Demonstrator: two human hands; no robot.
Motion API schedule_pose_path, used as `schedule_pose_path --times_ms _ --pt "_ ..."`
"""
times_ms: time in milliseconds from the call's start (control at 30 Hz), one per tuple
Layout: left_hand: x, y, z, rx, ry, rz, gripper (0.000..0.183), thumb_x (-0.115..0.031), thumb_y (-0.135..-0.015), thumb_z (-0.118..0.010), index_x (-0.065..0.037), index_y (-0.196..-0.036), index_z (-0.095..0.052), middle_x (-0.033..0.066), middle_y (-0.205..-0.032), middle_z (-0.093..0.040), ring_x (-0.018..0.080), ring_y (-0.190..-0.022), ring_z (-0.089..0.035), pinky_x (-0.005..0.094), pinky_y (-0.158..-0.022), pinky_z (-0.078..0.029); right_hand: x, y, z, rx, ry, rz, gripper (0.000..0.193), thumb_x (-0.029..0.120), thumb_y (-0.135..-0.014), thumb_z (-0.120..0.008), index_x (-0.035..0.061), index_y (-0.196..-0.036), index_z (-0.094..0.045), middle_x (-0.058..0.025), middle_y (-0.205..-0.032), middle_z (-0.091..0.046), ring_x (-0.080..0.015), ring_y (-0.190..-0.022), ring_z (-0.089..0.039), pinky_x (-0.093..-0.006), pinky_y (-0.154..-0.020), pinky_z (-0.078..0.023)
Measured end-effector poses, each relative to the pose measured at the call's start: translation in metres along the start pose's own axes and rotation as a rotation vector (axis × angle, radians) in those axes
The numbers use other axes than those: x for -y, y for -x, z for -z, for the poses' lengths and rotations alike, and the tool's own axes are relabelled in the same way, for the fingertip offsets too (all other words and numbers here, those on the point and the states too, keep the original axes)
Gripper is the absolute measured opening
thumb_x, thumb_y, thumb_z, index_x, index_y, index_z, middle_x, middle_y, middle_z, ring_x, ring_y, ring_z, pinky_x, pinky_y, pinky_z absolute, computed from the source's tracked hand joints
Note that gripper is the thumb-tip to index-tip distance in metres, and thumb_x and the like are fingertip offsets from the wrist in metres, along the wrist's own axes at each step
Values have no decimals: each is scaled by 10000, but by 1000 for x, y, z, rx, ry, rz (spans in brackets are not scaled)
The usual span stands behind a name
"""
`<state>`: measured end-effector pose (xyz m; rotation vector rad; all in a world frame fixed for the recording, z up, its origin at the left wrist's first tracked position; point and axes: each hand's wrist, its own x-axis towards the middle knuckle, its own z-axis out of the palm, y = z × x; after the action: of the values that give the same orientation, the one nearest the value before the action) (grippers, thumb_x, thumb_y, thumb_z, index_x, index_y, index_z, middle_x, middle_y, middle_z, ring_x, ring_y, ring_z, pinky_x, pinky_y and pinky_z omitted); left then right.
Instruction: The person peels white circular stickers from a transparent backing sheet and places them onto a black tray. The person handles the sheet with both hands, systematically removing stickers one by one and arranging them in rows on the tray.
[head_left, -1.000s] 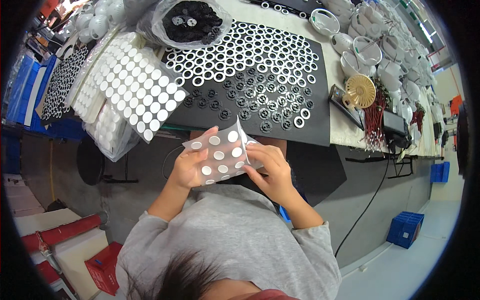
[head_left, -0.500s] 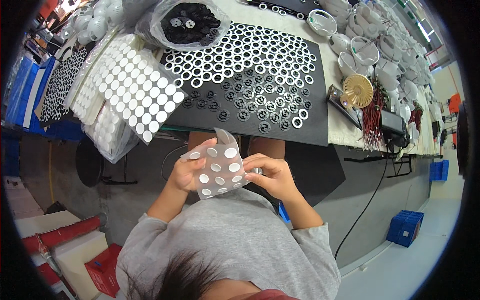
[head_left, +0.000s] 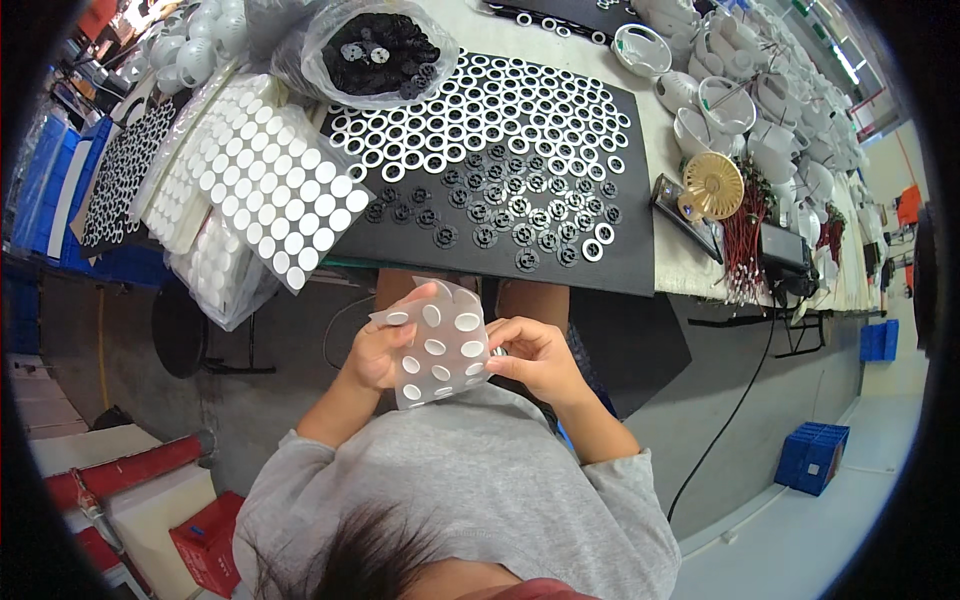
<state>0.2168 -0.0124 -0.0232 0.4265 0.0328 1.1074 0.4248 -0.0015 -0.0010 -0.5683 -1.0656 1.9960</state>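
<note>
Above my lap, my left hand (head_left: 376, 350) grips the left side of a translucent sheet (head_left: 421, 374) of round white stickers, its thumb lying over the front. The sheet is bent, its top edge curling. At the sheet's right edge, my right hand (head_left: 545, 358) has thumb and forefinger pinched together. A small pale bit shows by those fingertips, too small to make out. Ahead on the table lies a black mat (head_left: 400, 240) with rows of white rings (head_left: 395, 172) that have black centres. Bare black round plastic parts (head_left: 484, 236) lie nearer its front edge.
Left on the table are stacked white sticker sheets (head_left: 318, 205) overhanging the front edge. A clear bag (head_left: 310, 55) of black parts stands behind. To the right are a gold fluted disc (head_left: 713, 185), red wires (head_left: 745, 245) and many white plastic shells (head_left: 728, 103). A blue crate (head_left: 810, 458) sits on the floor.
The sheet has tipped and dropped slightly toward me, its top corner lower and its stickers looking narrower. My right hand has shifted slightly left and down, still pinching at its edge.
</note>
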Motion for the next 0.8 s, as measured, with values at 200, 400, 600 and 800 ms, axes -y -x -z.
schedule_pose_path --times_ms 200,400,600,800 --pt "0 -4 -4 65 12 9 479 -58 -830 -442 -114 -1298 -362 153 -1260 -424 289 -1142 -440 417 -937 -376 -1 -2 -2 5 -61 34 161 -21 -741 -631 -22 -890 -568 -129 -993 -578 -173 -932 -536 -302 -829 -428" --pt "2 -13 -7 70 33 25 480 -59 -826 -448 -94 -1297 -358 155 -1249 -435 277 -1131 -453 403 -923 -388 -8 -3 7 -9 -180 51 164 -16 -742 -630 -18 -892 -563 -141 -983 -581 -182 -906 -552 -305 -802 -451" --pt "3 -20 -5 68 36 32 487 -57 -818 -455 -76 -1295 -356 151 -1227 -456 260 -1105 -476 386 -919 -392 -9 -6 12 64 -288 95 83 -19 -743 -622 -27 -817 -584 -161 -942 -594 -199 -869 -569 -316 -784 -458" --pt "5 -21 -4 66 94 30 506 -42 -805 -452 -70 -1299 -346 153 -1200 -480 260 -1081 -498 379 -904 -407 -4 -6 17 84 -205 41 24 -22 -754 -607 -19 -774 -594 -162 -930 -603 -190 -859 -569 -308 -773 -454"
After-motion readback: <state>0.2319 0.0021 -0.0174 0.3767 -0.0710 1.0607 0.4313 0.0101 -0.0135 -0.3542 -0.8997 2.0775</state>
